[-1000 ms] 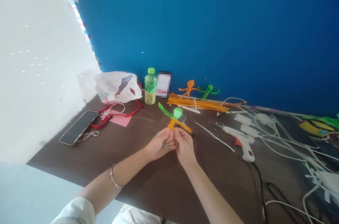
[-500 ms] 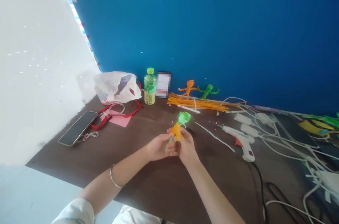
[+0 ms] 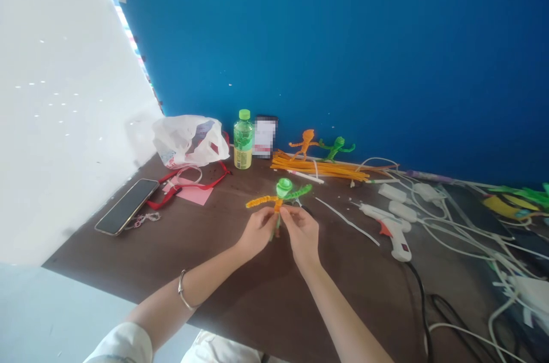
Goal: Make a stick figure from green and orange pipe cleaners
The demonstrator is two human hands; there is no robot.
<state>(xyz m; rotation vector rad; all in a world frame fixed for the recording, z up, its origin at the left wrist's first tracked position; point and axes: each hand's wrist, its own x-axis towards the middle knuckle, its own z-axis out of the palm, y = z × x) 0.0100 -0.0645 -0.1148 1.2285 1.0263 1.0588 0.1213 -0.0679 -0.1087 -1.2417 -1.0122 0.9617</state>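
Bright light is washing out the white wall (image 3: 68, 140) at frame left and glaring through the gap (image 3: 122, 15) at upper left. The blue wall (image 3: 343, 37) is darkening toward the upper right. The counter (image 3: 206, 271) is lying dim, faintly shadowed. Square blocks are masking the card (image 3: 264, 139) at centre; the figure (image 3: 279, 200) is looking slightly soft.

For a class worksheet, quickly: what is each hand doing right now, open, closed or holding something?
Left hand: closed, pinching the green-and-orange figure below its arms.
Right hand: closed, pinching the same figure from the other side.
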